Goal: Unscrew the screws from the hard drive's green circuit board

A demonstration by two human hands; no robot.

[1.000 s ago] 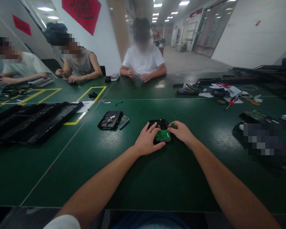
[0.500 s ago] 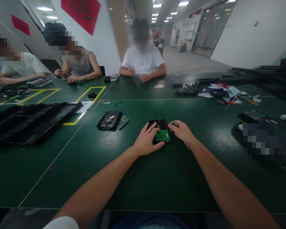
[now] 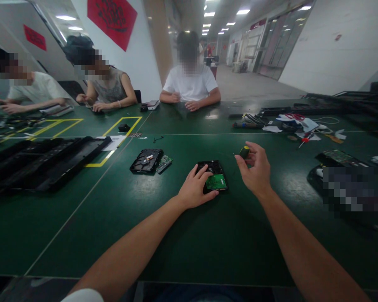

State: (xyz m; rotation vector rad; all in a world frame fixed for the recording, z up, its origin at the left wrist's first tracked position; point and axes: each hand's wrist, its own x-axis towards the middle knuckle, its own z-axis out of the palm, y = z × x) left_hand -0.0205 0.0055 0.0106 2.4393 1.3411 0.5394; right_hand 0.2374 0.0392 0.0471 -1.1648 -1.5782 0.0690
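Note:
A black hard drive (image 3: 212, 165) with a green circuit board (image 3: 216, 181) lies on the green table in front of me. My left hand (image 3: 195, 186) grips it from the left, fingers across its top and thumb along the near edge. To the right of the drive, raised off the table, my right hand (image 3: 255, 167) is closed around a screwdriver (image 3: 245, 152) with a dark, yellow-ended handle; its shaft cannot be made out. Left of these, a second hard drive (image 3: 145, 160) sits beside a loose circuit board (image 3: 164, 164).
Black plastic casings (image 3: 47, 163) lie at the left. At the right are a red-handled screwdriver (image 3: 305, 139), cables (image 3: 250, 119) and a dark, partly blurred item (image 3: 353, 184). Across the table sits a person in a white shirt (image 3: 189, 84); two more people are at the left.
My right hand has lifted with the screwdriver from the hard drive's right edge, up and to the right. My left hand stays on the drive. The view has shifted slightly.

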